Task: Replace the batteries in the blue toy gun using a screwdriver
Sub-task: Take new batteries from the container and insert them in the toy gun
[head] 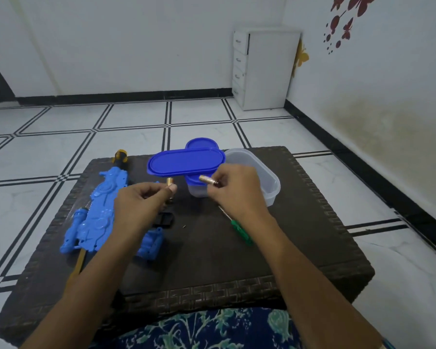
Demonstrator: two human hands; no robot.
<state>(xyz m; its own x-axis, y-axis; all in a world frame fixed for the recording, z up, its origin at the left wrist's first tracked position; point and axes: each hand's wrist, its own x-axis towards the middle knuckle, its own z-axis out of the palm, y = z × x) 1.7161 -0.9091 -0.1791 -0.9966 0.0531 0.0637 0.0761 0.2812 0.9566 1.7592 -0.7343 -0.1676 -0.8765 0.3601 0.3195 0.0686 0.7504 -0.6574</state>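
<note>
Head cam: your left hand (139, 200) pinches one battery (171, 183), right hand (233, 187) pinches the other battery (208, 180); flip polarity and the toy gun (102, 207) at 9 o'clock probably stays dead.

You have no text you can read here (the wrappers on the batteries (208, 180) are too blurred to give any brand or number).

Glossy blue plastic toy gun (98, 210)
</note>
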